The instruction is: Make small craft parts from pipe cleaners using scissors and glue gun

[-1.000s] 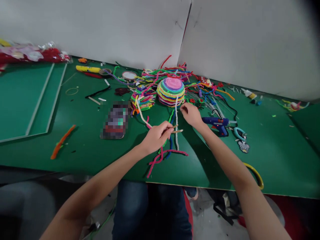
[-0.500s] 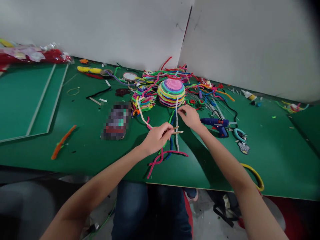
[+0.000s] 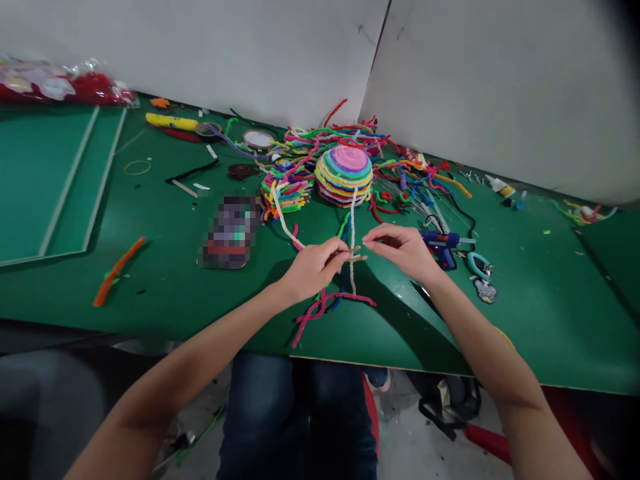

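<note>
My left hand (image 3: 314, 267) is closed on a thin wooden stick (image 3: 356, 254) held level above the green table (image 3: 150, 280). My right hand (image 3: 403, 249) is close to the stick's right end, fingers pinched together; what they grip is too small to see. A white pipe cleaner (image 3: 353, 233) runs from a striped multicoloured dome (image 3: 344, 175) down past the stick. Pink (image 3: 327, 304), blue and green pipe cleaners lie under my hands.
A pile of coloured pipe cleaners (image 3: 295, 180) lies behind the dome. A blue glue gun (image 3: 440, 243) and teal pliers (image 3: 479, 265) sit to the right, a blurred phone-like object (image 3: 230, 230) to the left. An orange pipe cleaner (image 3: 116, 270) lies near the front left.
My right hand drew back from the base of the dome to the stick's right end. The left hand stayed about where it was, holding the stick.
</note>
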Motion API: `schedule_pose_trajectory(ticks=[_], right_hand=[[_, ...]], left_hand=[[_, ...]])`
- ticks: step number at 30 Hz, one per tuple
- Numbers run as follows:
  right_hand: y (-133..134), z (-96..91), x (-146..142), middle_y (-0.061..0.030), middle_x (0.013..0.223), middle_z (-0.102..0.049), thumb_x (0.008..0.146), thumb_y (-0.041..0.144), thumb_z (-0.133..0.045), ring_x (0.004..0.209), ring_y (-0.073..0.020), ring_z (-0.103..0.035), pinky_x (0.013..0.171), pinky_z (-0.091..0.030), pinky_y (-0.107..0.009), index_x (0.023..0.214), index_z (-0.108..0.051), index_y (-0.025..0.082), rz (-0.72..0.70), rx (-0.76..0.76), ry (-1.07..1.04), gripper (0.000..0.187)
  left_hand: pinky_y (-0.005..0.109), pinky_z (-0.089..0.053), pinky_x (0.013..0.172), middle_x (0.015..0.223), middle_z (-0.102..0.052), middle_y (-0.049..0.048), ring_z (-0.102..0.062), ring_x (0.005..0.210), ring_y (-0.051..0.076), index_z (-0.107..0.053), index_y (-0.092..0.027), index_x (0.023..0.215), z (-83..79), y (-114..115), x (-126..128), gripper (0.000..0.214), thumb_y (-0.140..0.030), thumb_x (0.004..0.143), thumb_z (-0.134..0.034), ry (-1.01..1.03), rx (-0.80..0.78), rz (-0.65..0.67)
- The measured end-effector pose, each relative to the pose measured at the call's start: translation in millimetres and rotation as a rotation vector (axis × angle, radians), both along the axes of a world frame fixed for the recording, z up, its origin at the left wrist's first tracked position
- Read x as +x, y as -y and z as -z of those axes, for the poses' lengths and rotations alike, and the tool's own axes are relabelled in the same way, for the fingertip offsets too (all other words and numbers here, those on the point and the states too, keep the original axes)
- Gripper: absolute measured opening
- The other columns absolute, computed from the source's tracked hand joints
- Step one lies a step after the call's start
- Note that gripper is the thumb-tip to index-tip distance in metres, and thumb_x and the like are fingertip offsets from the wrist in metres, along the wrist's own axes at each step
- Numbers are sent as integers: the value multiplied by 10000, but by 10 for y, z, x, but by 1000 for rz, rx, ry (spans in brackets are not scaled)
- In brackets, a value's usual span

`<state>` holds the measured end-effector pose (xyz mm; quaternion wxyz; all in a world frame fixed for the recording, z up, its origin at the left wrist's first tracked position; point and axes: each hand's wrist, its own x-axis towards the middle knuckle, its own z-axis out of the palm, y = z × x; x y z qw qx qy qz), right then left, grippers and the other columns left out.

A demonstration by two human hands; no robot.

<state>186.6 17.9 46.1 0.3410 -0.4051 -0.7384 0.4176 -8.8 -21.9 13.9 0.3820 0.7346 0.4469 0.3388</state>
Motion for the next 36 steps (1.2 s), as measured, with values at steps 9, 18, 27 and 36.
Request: schedule_pose_trajectory(ticks=[9, 18, 27, 36], right_hand=[[108, -9, -14, -4, 790, -684, 774, 276, -634, 747, -150, -651, 607, -456, -272, 910, -511, 224, 66, 185, 108, 190], [109, -21, -27, 31, 738, -644, 775, 248, -615, 679, -132, -613, 557, -375, -256, 899, -339, 248, 34, 213, 137, 302], [123, -38, -27, 23, 769, -628, 793, 234, -572, 688, -136, -604, 567, -379, -266, 923, -351, 251, 10, 248, 195, 258], [119, -49, -17, 36, 752, -624, 776, 191, -562, 684, -129, -592, 623, -403, -264, 935, -363, 250, -13, 262, 264, 262]], left_hand=[[208, -326, 512, 612, -579, -34, -475, 515, 77, -518, -172, 846, 1, -4, 0, 144, -249, 902, -410, -46, 22, -6], [211, -323, 524, 617, -580, -33, -485, 529, 85, -518, -175, 832, 13, -8, 2, 143, -246, 899, -413, -64, 23, -4], [215, -317, 522, 622, -588, -30, -494, 529, 87, -534, -175, 844, 21, -9, -7, 163, -261, 900, -408, -105, 32, 7], [213, -307, 514, 618, -586, -31, -492, 526, 86, -540, -177, 840, 30, -10, 1, 168, -266, 900, -411, -122, 36, 8]])
